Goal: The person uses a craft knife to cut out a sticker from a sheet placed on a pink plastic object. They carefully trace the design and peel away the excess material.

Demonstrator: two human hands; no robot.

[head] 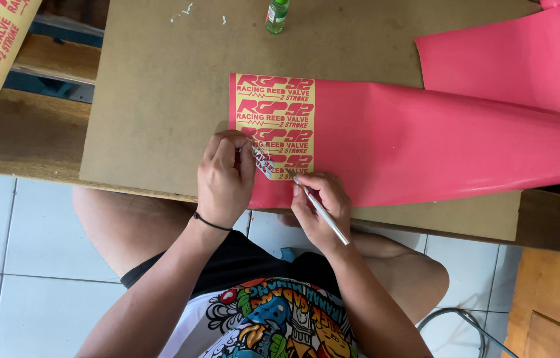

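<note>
head view: left hand (225,176) pinches a small peeled scrap of red vinyl (261,161) off the yellow-backed red sticker sheet (386,142), which lies on the brown cardboard board (154,99) at its near edge. right hand (320,202), just right, grips a slim silver craft knife (318,207), tip on the sheet.

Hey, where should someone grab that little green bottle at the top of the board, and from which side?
Grip the green bottle around its narrow body, coming from above or its bare left side; it stands upright on the brown board, apart from the pink sheet.
</note>
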